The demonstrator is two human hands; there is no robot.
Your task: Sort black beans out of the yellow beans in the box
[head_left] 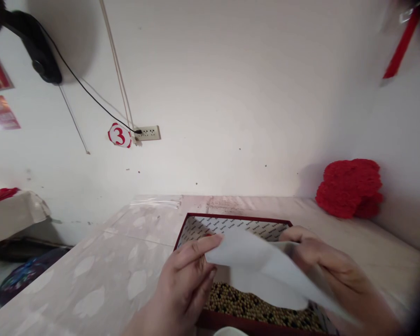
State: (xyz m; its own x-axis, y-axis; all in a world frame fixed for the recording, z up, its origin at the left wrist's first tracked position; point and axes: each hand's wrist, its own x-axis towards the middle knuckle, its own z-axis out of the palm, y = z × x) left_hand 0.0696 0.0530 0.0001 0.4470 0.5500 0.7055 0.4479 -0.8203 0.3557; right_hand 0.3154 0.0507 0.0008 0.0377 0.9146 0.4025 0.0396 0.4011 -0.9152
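Observation:
A thin white sheet (262,261), perhaps paper or a flat bag, is stretched between my hands above a dark red box. My left hand (185,275) pinches its left corner between thumb and fingers. On the other side, my right hand (329,266) grips the sheet's right part; motion blurs this hand and the sheet's lower right edge. The box (238,217) has a pale printed lining. Many small round tan and dark beads or beans (238,298) cover its bottom, partly hidden by the sheet. Below the box's near side, a white curved rim (231,331) shows at the frame's edge.
The box stands on a table with a pale patterned cover (108,266), against a white wall. A red fluffy bundle (350,186) sits at the back right. On the wall are a power socket (149,133) with a plugged-in cable and a black fan (42,46).

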